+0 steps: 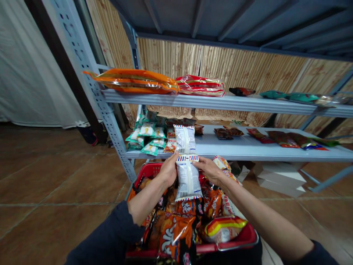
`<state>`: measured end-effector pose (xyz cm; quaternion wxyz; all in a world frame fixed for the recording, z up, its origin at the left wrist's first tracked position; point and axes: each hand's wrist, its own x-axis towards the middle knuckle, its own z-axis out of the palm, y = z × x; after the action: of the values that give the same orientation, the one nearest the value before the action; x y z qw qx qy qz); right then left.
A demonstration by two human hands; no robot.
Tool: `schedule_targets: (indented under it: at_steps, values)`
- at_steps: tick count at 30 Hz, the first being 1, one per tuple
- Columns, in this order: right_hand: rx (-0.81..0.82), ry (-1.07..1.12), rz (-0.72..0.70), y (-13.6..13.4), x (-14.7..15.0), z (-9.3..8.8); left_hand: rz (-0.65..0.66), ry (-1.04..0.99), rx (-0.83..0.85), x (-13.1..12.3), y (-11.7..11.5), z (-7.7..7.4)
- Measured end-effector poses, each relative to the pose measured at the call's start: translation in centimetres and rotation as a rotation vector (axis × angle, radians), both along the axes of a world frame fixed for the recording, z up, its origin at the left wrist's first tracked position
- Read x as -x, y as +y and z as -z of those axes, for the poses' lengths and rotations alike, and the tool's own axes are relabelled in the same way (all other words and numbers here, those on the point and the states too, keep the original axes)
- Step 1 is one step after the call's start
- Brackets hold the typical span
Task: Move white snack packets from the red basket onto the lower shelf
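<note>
Both hands hold a strip of white snack packets with red and blue striped seams, above a red basket. My left hand pinches the seam between two packets from the left. From the right, my right hand pinches the same seam. One packet stands up above the hands in front of the lower shelf; the other hangs down over the basket's orange snack bags.
A grey metal rack holds green and white packets at the lower shelf's left, dark and red packets further right, and orange bags and red bags on the upper shelf. White flat boxes lie on the tiled floor under it.
</note>
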<state>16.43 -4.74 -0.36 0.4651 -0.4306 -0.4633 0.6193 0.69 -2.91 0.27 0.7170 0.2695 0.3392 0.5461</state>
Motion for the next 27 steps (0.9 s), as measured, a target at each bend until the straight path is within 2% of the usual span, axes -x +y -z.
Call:
schedule_targets:
  at_steps: [5,9,13,17,20,23,27]
  values:
    - [-0.030,0.015,0.102,-0.4,2.4,0.0,0.028,-0.061,0.014,2.0,0.1,0.6]
    - [-0.044,-0.013,0.159,-0.2,3.6,0.1,0.028,-0.059,0.015,3.1,0.4,0.0]
    - [-0.046,-0.044,0.194,-0.1,3.5,-0.2,-0.014,-0.039,-0.013,3.0,0.4,-0.5]
    - [-0.057,-0.095,0.205,-0.3,2.5,0.2,-0.023,-0.042,-0.015,2.0,0.4,0.3]
    - [-0.135,-0.186,0.264,-0.2,2.0,1.1,-0.003,-0.027,0.009,1.3,0.3,0.9]
    - [-0.266,-0.314,0.365,-0.2,1.9,1.9,-0.001,-0.014,0.004,1.1,0.3,1.0]
    - [-0.389,-0.474,0.337,-0.9,2.1,2.2,-0.041,-0.017,-0.002,1.1,0.6,0.8]
